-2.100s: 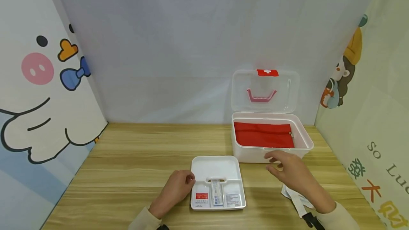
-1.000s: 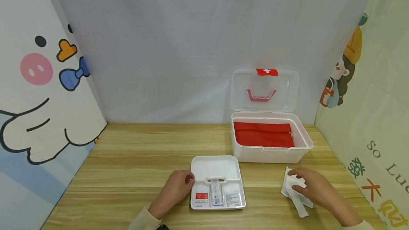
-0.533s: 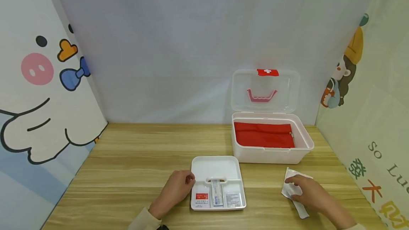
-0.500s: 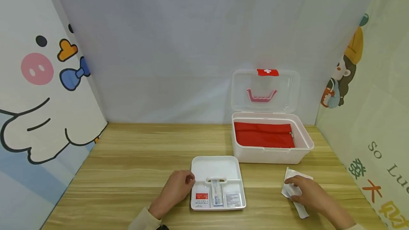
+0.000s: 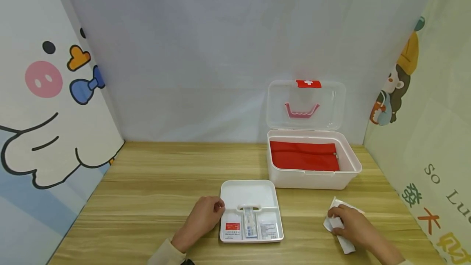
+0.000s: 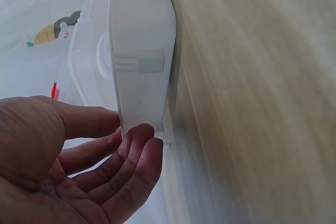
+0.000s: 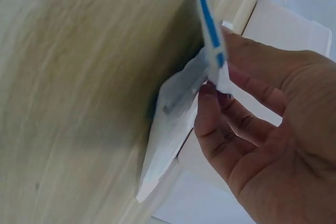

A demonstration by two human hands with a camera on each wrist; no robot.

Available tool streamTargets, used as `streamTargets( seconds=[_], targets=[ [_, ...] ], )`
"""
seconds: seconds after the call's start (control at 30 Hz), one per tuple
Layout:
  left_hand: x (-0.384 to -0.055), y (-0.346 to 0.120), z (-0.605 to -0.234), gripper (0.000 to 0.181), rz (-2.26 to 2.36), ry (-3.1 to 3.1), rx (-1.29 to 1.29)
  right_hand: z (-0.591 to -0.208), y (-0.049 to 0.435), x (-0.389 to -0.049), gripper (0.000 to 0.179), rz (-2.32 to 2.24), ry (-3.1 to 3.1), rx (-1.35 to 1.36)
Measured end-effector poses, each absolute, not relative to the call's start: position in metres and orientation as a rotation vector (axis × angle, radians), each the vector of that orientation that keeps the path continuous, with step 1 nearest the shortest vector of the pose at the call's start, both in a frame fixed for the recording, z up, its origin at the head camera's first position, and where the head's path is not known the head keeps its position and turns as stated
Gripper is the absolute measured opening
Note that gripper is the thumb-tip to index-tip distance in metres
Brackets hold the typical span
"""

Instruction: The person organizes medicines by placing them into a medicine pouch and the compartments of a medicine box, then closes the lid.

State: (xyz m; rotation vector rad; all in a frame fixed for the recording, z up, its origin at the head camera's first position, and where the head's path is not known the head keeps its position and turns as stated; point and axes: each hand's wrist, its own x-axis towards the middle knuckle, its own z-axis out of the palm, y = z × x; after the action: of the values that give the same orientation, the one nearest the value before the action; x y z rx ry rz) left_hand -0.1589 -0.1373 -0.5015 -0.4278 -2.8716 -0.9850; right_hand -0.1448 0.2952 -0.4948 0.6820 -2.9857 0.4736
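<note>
In the head view my left hand (image 5: pixel 202 218) is at the left edge of a white divided tray (image 5: pixel 248 193). Seen from the left wrist, its thumb and fingers pinch the corner of the tray's side wall (image 6: pixel 139 90). A red-and-white packet (image 5: pixel 232 231), a slim blue-printed packet (image 5: pixel 250 224) and a white printed packet (image 5: pixel 269 230) lie in the tray. My right hand (image 5: pixel 351 224) pinches a thin white packet with a blue stripe (image 7: pixel 211 27). Other white packets (image 7: pixel 170 111) lie on the table under it, partly hidden.
A white first-aid box (image 5: pixel 309 179) stands behind the tray, its clear lid (image 5: pixel 305 95) raised against the back wall. A red pouch (image 5: pixel 303 160) lies inside. Printed panels flank the wooden table (image 5: pixel 165 175) on both sides.
My right hand has come down from beside the box front to the white packets and now pinches one, shifting it slightly. My left hand stays at the tray.
</note>
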Motion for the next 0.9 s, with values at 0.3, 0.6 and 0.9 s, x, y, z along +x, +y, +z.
streamTargets(
  seconds=[0.3,0.6,0.9],
  targets=[
    [-0.159,-0.137,-0.502,0.005,-1.006,-2.875,-0.424,-0.491,0.293,-0.144,0.024,0.545,-3.014,0.594],
    [-0.159,-0.138,-0.503,0.005,-1.003,-2.866,-0.432,-0.490,0.293,-0.143,0.013,0.550,-2.962,0.613],
    [-0.159,-0.138,-0.503,0.005,-0.997,-2.869,-0.428,-0.483,0.290,-0.143,0.012,0.551,-2.996,0.529]
  ],
)
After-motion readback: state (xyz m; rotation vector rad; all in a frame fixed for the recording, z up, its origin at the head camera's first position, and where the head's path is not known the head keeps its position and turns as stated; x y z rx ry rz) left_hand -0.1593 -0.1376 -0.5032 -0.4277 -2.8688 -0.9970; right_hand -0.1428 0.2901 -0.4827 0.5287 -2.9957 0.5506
